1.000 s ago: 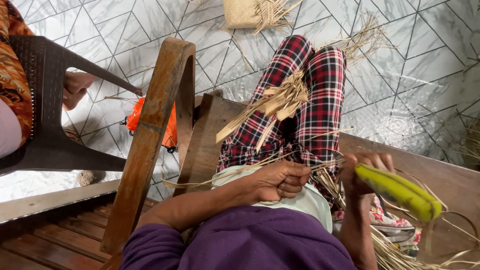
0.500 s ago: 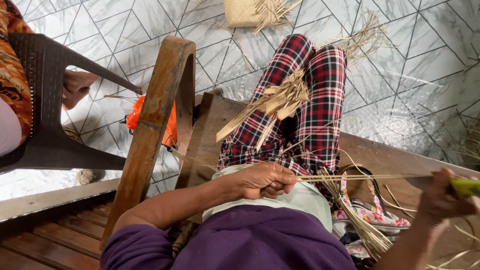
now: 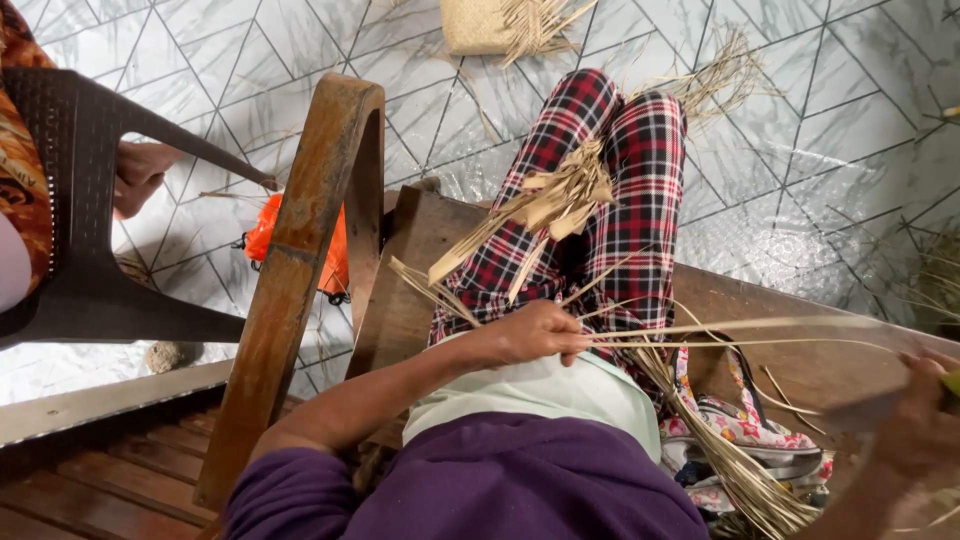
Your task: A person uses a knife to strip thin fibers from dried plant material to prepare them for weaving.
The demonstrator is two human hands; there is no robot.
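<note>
A long, pale, dry straw strip (image 3: 720, 330) runs level and taut across the lap, one end pinched at the plaid knees, the other stretching out right over the wooden bench, with loose strands fanning out beneath it and curling downward.

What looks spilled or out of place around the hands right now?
Loose dry straw strips lie scattered on the tiled floor beyond the plaid-clad legs, away from the bundle by the floral bag. The left hand pinches long strands; the right hand is blurred. Nothing looks broken.
</note>
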